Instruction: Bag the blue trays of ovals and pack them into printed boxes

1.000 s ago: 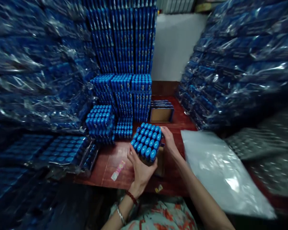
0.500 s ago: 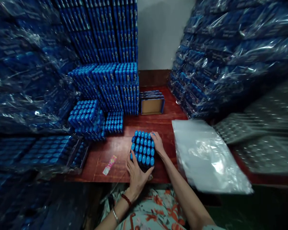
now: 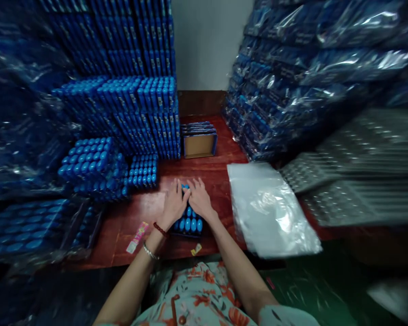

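Observation:
A block of blue, round-topped bottles or tubes [image 3: 188, 225] in tight rows sits on the red-brown table in front of me. My left hand [image 3: 174, 202] lies over its left part, fingers stretched forward and thumb pointing inward. Across its right part rests my right hand [image 3: 197, 199], flat with the fingers apart. Both thumbs come close together over the middle of the block. Much of the block is hidden under my hands; its near rows show between my wrists.
To the left are stacked blue blocks [image 3: 86, 156] and a tall wall of them [image 3: 139, 95]. An open cardboard box [image 3: 200, 146] stands behind. Clear plastic bags [image 3: 268, 203] lie right, beside grey moulded trays [image 3: 347, 199]. A pink strip [image 3: 137, 237] and a yellow scrap [image 3: 196, 249] lie near the front edge.
My hands have gone from gripping the block's left front and right back edges to lying flat on top of it. The whole view has shifted, moving the scene leftward.

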Available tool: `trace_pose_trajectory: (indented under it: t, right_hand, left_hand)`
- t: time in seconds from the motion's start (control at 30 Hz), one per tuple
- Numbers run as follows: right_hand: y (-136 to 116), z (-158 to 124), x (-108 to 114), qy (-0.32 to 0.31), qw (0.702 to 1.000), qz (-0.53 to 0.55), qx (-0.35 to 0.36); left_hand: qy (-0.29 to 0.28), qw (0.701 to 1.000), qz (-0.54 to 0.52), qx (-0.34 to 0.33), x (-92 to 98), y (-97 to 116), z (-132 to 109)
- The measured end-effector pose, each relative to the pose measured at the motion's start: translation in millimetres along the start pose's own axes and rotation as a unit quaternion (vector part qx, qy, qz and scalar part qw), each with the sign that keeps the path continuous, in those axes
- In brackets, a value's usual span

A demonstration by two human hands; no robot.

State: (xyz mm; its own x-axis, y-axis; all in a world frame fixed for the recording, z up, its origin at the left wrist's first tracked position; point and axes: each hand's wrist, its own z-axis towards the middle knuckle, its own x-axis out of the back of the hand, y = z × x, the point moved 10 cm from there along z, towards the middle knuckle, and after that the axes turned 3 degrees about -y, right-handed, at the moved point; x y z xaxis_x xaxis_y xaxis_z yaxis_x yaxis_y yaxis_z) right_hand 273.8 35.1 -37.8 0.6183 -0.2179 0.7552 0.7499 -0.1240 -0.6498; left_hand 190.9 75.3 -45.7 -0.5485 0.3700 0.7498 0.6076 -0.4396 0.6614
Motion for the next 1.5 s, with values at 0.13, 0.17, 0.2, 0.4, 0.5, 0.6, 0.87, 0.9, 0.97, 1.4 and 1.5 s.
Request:
trace_pose_trajectory:
  t: [0.13, 0.17, 0.2, 0.4, 0.5, 0.6, 0.87, 0.9, 0.97, 1.4, 1.5]
  right_hand:
    - [10.0, 3.6, -0.2, -0.007, 0.997, -0.062, -0.039]
    - [10.1, 2.3, 2.2, -0.003, 0.997, -0.072, -0.043]
    - [9.1, 0.2, 3.8, -0.004, 0.996, -0.077, -0.044]
    - [-3.4, -18.3, -1.2, -0.02, 0.998, 0.057, 0.015]
    - [10.7, -25.0, 5.3, 0.037, 0.955, 0.293, 0.012]
    - [50.7, -36.3, 21.8, 0.149, 0.862, 0.48, -0.058]
    - [125.2, -107.1, 157.5, 0.272, 0.952, 0.082, -0.112]
    - [133.9, -113.6, 163.4, 0.222, 0.97, 0.016, -0.101]
    - [157.7, -128.5, 158.6, 0.106, 0.989, -0.06, -0.087]
    - [188.4, -125.6, 169.0, 0.182, 0.968, 0.034, -0.171]
    - [164.4, -92.1, 173.9, 0.113, 0.981, 0.043, -0.149]
  left_hand:
    - [0.024, 0.999, 0.03, -0.031, -9.0, 3.7, 2.6]
    - [0.022, 0.999, 0.024, -0.028, -10.0, 2.8, -0.1]
    - [0.017, 0.999, 0.02, -0.018, -10.9, 1.0, -4.0]
    - [0.019, 0.998, 0.005, 0.061, -8.1, -6.0, -42.2]
    - [0.011, 0.995, -0.059, 0.08, -2.0, -11.6, -46.8]
    - [0.013, 0.996, -0.066, 0.063, 15.2, -8.6, -38.2]
    - [-0.095, 0.961, 0.215, -0.148, -8.3, 49.7, -31.6]
    - [-0.099, 0.956, 0.231, -0.151, -12.3, 50.1, -32.7]
    - [-0.091, 0.953, 0.247, -0.152, -14.6, 49.9, -33.7]
    - [-0.027, 0.954, 0.189, -0.231, 6.9, 78.8, -46.1]
    - [-0.044, 0.929, 0.193, -0.313, -0.7, 126.3, -64.2]
